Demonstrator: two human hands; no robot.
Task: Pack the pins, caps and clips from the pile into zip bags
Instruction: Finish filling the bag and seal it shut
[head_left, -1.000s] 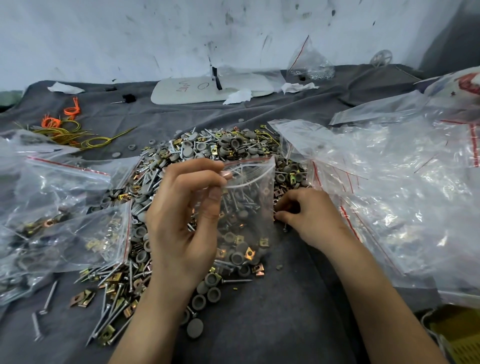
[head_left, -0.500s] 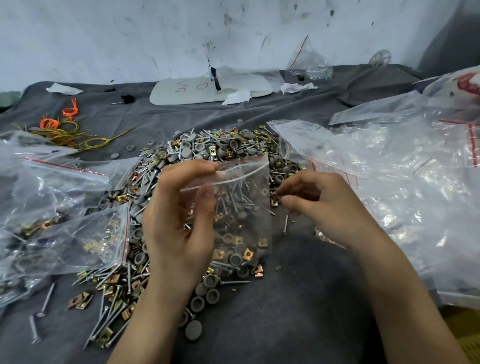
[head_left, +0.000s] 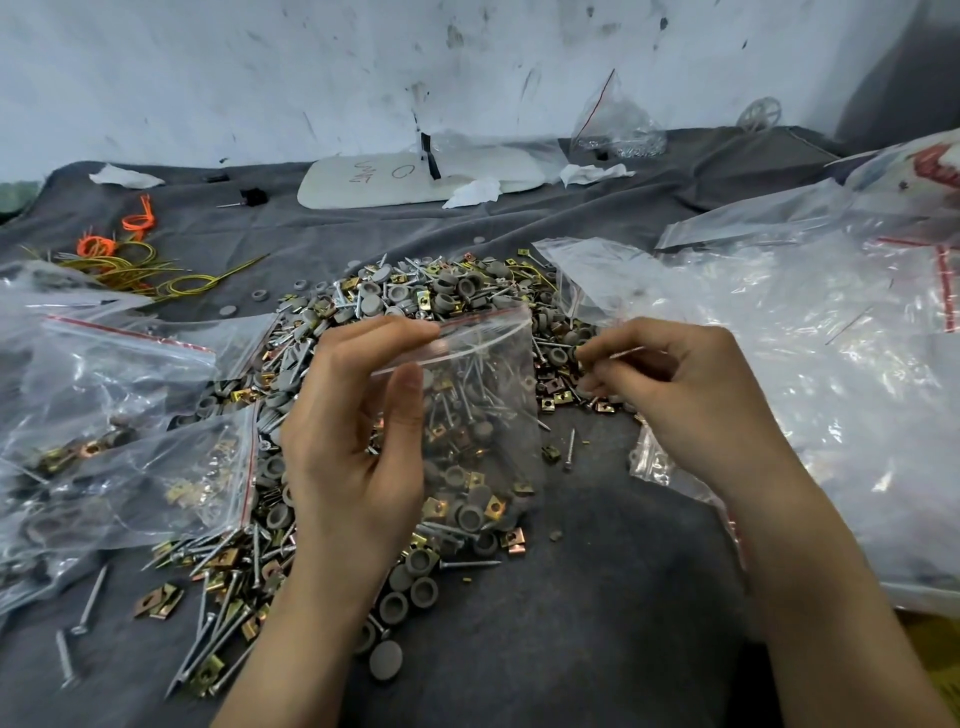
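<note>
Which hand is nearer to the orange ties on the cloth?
Left. The left hand, gripping the zip bag, is below and right of the orange ties; the right hand is farther right, past the bag.

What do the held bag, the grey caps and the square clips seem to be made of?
Held bag: thin clear plastic film, glossy, creased, red zip strip.
Grey caps: probably matte plastic or rubber, no shine.
Square clips: likely plated sheet metal, yellowish gold sheen.
</note>
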